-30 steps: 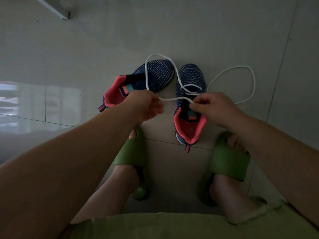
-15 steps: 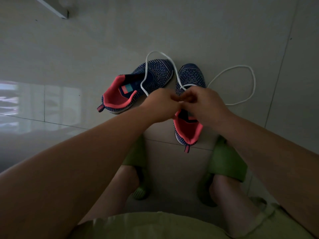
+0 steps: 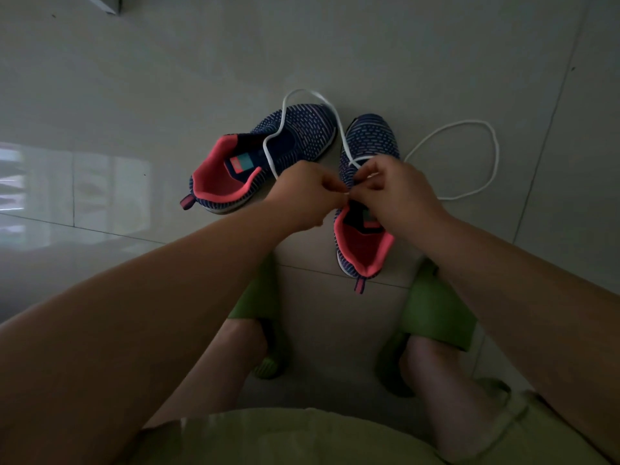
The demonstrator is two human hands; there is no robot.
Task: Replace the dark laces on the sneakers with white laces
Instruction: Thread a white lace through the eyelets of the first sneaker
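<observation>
Two dark blue knit sneakers with pink linings stand on the tiled floor. The left sneaker (image 3: 268, 159) is angled, with its heel toward the left. The right sneaker (image 3: 367, 196) points away from me. A white lace (image 3: 483, 176) runs through the right sneaker; one end loops over the left sneaker's toe, the other curls on the floor to the right. My left hand (image 3: 302, 193) and my right hand (image 3: 392, 193) meet over the right sneaker's tongue, both pinching the lace between fingertips. The eyelets under my hands are hidden.
My feet in green slides (image 3: 436, 307) rest just behind the sneakers, either side of the right sneaker's heel. Pale floor tiles (image 3: 402, 55) surround the shoes. A bright window reflection lies on the floor at the left. A pale object's corner shows at top left.
A second ago my hands were apart with the lace stretched between them. They have come together over the right sneaker, and the lace's left loop has slackened onto the left sneaker.
</observation>
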